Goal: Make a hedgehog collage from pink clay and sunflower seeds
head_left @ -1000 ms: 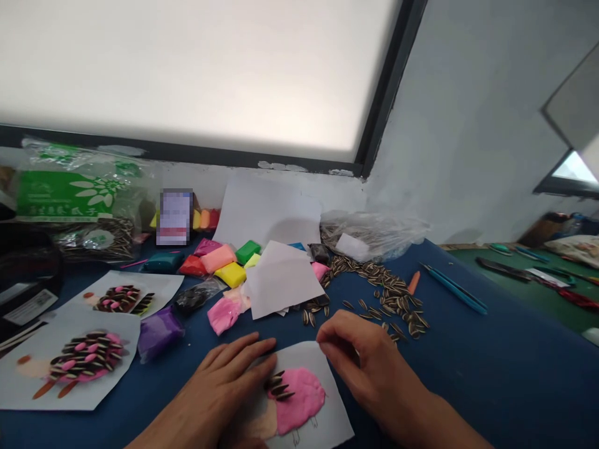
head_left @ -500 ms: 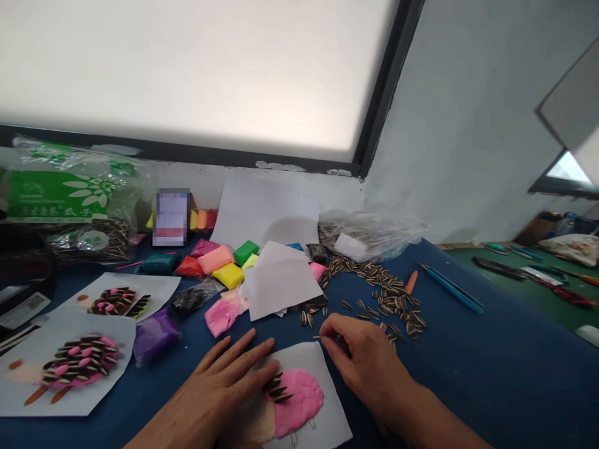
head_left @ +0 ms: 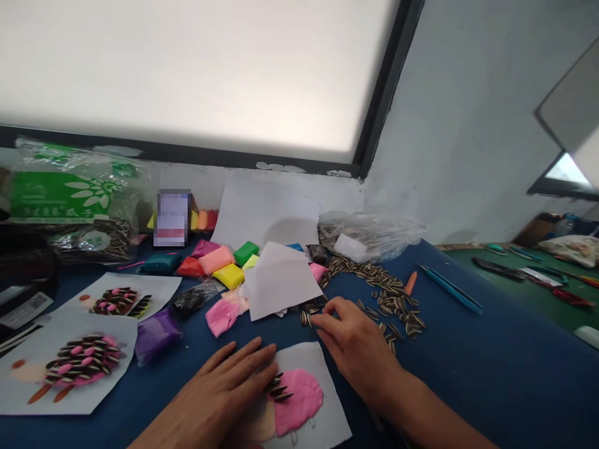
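Note:
My left hand [head_left: 229,390] lies flat, fingers stretched out, over the left part of a white paper sheet [head_left: 330,408]. The sheet bears pink clay [head_left: 299,399] in a rounded body shape and a pale clay patch [head_left: 262,424], partly hidden by my hand. Several striped sunflower seeds [head_left: 279,390] stick out of the pink clay's left side. Above the sheet's upper right corner is my right hand [head_left: 353,349]. Its index finger and thumb tips are slightly apart, beside two loose sunflower seeds [head_left: 306,319]; no seed shows between them.
More seeds [head_left: 388,290] are scattered behind my right hand, near an orange stick [head_left: 411,283] and a blue pen-like tool [head_left: 452,288]. Two finished hedgehog pictures [head_left: 82,365] lie left, with purple clay [head_left: 159,333] alongside. Colored clay packs [head_left: 229,275] and loose papers [head_left: 281,280] sit further back.
My right hand has moved slightly left and away from me, toward the loose seeds. The thin pale seed that showed at its fingertips is out of sight. My left hand stays nearly still.

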The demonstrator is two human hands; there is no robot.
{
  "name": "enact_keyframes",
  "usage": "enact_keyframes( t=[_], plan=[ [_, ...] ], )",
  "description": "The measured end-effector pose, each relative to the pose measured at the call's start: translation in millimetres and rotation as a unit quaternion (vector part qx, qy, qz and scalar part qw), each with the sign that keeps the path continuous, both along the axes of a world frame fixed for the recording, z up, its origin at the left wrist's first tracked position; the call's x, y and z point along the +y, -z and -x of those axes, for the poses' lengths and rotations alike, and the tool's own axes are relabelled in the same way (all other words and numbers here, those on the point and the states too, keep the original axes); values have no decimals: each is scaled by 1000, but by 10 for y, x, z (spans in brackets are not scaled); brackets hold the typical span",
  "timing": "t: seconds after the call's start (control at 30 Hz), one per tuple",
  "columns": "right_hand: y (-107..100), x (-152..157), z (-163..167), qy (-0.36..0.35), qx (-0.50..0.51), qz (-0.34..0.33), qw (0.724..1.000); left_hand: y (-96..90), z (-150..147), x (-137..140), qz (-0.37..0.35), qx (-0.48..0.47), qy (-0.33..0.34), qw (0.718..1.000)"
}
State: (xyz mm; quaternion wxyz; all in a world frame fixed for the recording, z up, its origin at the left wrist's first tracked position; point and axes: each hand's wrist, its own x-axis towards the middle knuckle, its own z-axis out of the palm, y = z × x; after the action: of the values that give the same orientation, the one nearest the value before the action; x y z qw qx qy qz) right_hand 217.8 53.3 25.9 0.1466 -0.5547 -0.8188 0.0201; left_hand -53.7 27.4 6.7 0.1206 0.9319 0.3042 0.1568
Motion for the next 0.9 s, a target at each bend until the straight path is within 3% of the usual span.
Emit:
enact_keyframes(
  t=[0.6, 0.8, 0.9],
  plan=[
    [32, 119, 6, -4, -36, 31, 999, 81, 36, 19, 16, -38, -4, 999],
    [-68, 35, 16, -31, 27, 48, 998, 52, 11, 31, 4, -47, 0, 999],
    [-79, -62, 48, -80, 119, 81, 986, 58, 1, 28, 1, -49, -4, 999]
  ],
)
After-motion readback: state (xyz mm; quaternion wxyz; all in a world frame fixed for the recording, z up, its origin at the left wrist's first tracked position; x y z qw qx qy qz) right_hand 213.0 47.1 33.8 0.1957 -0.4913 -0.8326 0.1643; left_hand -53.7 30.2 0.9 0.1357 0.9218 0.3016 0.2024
